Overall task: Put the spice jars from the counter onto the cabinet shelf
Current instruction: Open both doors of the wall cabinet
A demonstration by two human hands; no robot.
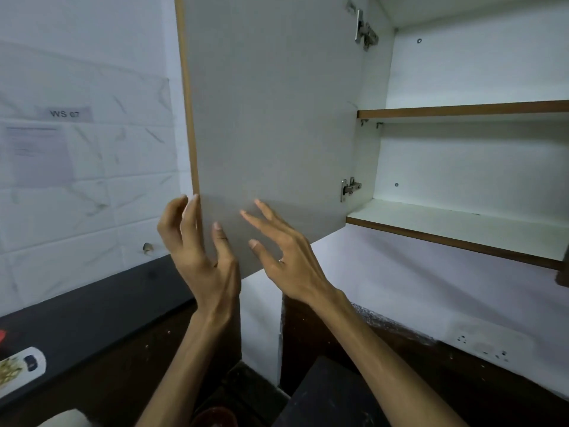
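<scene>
The wall cabinet stands open, its grey door swung out toward me on two metal hinges. Inside, the lower shelf and the upper shelf are white with brown edging and hold nothing. My left hand is at the door's lower left corner, fingertips touching its brown edge, fingers apart. My right hand hovers in front of the door's bottom edge with fingers spread and nothing in it. A jar with a white label lies at the far left on the dark counter, partly cut off.
White marble-look tiles cover the wall at left, with a paper sheet and a label reading "WS 07". A wall socket sits at the lower right. A reddish-brown round lid or bowl and a pale object show at the bottom edge.
</scene>
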